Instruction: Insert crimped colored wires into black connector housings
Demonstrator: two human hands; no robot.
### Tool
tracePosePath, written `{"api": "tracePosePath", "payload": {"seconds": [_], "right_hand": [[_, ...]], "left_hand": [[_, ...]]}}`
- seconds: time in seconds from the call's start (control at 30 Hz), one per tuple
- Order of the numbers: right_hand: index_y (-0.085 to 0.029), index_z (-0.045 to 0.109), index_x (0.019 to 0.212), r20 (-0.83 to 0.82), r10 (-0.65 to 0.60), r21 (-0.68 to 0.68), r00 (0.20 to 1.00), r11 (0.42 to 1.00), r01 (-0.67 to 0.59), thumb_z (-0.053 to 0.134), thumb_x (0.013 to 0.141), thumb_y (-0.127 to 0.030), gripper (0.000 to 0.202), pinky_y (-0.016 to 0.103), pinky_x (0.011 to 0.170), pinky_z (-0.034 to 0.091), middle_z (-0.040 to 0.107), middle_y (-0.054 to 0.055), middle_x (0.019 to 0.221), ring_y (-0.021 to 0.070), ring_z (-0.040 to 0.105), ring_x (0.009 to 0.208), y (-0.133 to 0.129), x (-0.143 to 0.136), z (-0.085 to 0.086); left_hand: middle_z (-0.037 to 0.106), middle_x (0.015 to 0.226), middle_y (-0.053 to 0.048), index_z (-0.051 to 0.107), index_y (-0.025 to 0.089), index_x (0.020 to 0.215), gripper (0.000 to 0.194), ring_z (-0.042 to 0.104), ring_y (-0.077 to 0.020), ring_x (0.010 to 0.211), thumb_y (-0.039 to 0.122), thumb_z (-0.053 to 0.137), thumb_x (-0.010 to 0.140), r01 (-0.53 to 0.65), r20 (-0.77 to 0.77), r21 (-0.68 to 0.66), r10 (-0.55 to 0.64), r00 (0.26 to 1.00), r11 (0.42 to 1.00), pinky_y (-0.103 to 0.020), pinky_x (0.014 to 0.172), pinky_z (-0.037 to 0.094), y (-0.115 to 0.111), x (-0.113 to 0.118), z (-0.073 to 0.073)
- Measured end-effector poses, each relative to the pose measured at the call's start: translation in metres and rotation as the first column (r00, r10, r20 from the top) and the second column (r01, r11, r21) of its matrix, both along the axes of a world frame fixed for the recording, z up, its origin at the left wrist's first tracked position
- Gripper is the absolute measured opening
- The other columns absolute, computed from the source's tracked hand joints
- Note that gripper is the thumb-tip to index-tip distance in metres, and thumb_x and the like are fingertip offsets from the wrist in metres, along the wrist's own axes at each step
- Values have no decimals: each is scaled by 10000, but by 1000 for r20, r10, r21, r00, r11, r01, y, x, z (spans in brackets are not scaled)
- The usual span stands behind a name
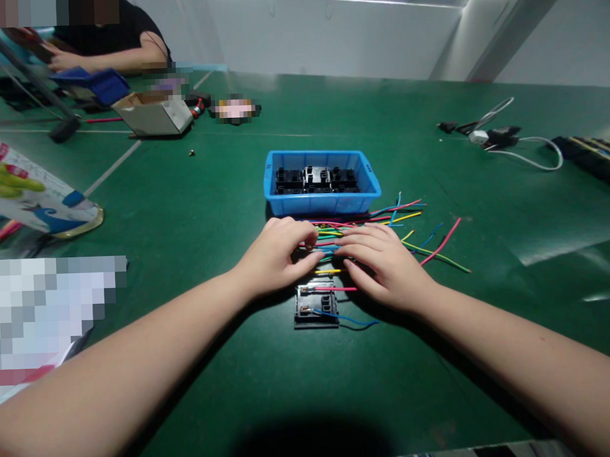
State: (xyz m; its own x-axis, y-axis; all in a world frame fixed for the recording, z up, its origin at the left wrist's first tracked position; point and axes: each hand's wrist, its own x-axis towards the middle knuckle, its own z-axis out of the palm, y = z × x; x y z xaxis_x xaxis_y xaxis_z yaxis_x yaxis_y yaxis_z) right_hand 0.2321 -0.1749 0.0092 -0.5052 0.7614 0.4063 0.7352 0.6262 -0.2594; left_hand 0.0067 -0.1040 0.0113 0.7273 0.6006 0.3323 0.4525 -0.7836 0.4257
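A loose bundle of coloured wires [329, 238], in red, blue, green and yellow, lies in front of a blue bin. My left hand [283, 251] is at the left end of the bundle, index finger curled and thumb apart from it; its other fingertips are hidden. From the right, my right hand [386, 262] rests over the same wires with its fingers stretched out. Just below the hands, a black plastic panel [315, 319] lies flat on the table. A red wire [342, 289] and a blue wire [345, 318] run rightward from metal terminals on it.
Black parts [316, 178] fill the blue bin [324, 202]. A printed bag [38, 188] and papers lie left. Farther back are a cardboard box [156, 117], blue trays [90, 83] and a person's arm [109, 62]. A white cable [532, 157] lies right on the green table [271, 403].
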Motion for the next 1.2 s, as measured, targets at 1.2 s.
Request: {"api": "tracePosePath", "payload": {"seconds": [1.2], "right_hand": [[-181,694,985,-19,-50,-72,999,996,49,515,931,-216,191,481,1012,400,733,65,1106,261,598,1130,4,2,-6]], "left_hand": [[645,925,-22,576,191,1008,129,553,-182,863,246,549,894,8,-63,-80,-13,998,997,-332,788,385,4,2,-7]]}}
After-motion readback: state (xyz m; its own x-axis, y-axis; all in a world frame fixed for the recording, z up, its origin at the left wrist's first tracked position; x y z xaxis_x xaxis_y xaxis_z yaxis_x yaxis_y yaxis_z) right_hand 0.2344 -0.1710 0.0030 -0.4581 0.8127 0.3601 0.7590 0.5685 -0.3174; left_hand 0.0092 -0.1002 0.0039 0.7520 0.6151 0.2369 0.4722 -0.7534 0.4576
